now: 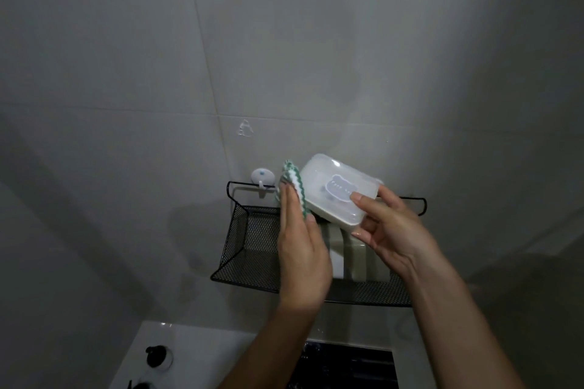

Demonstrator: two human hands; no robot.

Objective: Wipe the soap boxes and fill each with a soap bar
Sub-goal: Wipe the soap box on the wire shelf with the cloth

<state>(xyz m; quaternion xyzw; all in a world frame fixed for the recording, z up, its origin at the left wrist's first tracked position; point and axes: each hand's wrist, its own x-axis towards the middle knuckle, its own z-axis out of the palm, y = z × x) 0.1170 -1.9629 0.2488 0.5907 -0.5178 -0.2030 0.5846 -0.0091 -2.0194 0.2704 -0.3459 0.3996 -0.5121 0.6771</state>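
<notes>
Soap box [339,191], translucent white plastic, rounded, tilted, held up in front of the tiled wall [126,73]; right hand [390,227] fingers clamped on its near end; left hand [301,249] fingers flat, pressing green-white scalloped cloth [292,181] on its left side; black mesh basket [243,249] beneath, contents partly hidden; one hook [262,178].

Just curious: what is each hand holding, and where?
Right hand grips the soap box by its near end; left hand presses a green-and-white cloth against its side.
</notes>
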